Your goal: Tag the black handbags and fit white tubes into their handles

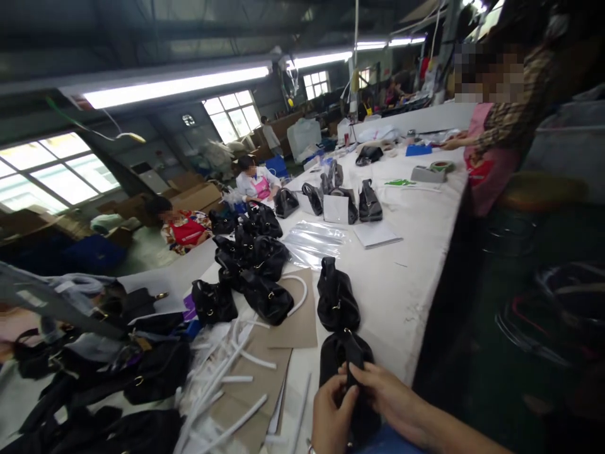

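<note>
The fingers of both hands — the left hand (331, 408) and the right hand (382, 392) — are bent and seem to pinch the handle (355, 350) of a black bag (329, 354). The left hand is lower and nearer, the right comes from the other side; I think they hold so to keep this narrow piece steady between them.

The bag is at the near end of the table (401, 302), close to the person's body, perhaps because both hands reach it there without stretching. Just beyond it stands a second bag (338, 306), its handle up. To the left, white tubes (237, 379) and brown cardboard (299, 329) lie near, maybe for easy reach. Farther, more bags (269, 255) crowd together, with plastic sheets (316, 243) beside them.

What the fingertips press is hidden — thumbs and handle cover it. The left wrist is cut off below, also part of the bag pile (155, 378) at lower left. On the right, the things on the dark floor (472, 315) are hard to make out.
</note>
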A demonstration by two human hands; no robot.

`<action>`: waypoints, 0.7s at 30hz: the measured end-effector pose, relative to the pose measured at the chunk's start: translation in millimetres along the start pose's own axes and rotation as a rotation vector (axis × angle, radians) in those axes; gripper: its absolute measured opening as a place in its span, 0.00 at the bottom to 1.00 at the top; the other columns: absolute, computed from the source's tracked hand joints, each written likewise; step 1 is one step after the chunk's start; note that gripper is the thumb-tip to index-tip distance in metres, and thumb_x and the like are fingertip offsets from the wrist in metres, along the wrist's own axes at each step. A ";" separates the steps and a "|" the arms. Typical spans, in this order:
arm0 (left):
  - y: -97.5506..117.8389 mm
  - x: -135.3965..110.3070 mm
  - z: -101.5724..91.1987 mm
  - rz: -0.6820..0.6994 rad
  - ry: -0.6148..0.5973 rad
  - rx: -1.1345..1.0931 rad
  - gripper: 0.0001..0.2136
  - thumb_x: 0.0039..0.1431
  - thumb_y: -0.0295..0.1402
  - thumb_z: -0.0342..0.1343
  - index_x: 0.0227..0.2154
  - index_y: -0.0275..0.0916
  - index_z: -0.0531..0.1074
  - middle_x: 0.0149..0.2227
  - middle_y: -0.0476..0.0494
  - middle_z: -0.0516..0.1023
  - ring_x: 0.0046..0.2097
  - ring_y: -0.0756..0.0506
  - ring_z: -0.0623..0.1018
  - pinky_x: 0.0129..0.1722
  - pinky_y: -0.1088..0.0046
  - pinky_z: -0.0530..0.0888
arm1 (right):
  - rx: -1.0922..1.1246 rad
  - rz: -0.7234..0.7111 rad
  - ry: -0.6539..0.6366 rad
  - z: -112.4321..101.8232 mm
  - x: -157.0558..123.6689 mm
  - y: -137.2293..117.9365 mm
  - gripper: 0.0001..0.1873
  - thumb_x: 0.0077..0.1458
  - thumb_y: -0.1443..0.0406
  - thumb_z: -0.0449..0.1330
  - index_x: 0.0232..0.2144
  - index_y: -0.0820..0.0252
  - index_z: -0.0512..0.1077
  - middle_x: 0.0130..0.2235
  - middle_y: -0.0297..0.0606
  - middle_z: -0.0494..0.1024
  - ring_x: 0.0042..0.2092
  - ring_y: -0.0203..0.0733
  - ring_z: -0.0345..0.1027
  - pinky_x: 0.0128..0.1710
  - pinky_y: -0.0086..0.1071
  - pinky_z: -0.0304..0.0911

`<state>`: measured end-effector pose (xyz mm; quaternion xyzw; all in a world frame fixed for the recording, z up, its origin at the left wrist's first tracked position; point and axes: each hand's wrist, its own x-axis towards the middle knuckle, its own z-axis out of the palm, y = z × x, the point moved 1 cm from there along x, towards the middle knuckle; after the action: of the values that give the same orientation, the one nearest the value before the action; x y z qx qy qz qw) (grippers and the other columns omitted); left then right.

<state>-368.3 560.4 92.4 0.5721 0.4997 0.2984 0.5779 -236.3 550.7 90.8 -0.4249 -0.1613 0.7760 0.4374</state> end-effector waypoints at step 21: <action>1.5 -28.7 -3.7 0.076 0.049 0.134 0.22 0.48 0.40 0.60 0.47 0.39 0.73 0.49 0.38 0.75 0.52 0.36 0.72 0.55 0.61 0.69 | -0.102 -0.109 0.129 2.1 -36.9 -39.4 0.18 0.46 0.54 0.63 0.37 0.58 0.75 0.41 0.41 0.79 0.47 0.51 0.70 0.51 0.41 0.63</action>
<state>-380.6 535.6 101.2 0.6205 0.5105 0.2999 0.5142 -207.2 543.1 135.7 -0.4864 -0.1949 0.7129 0.4661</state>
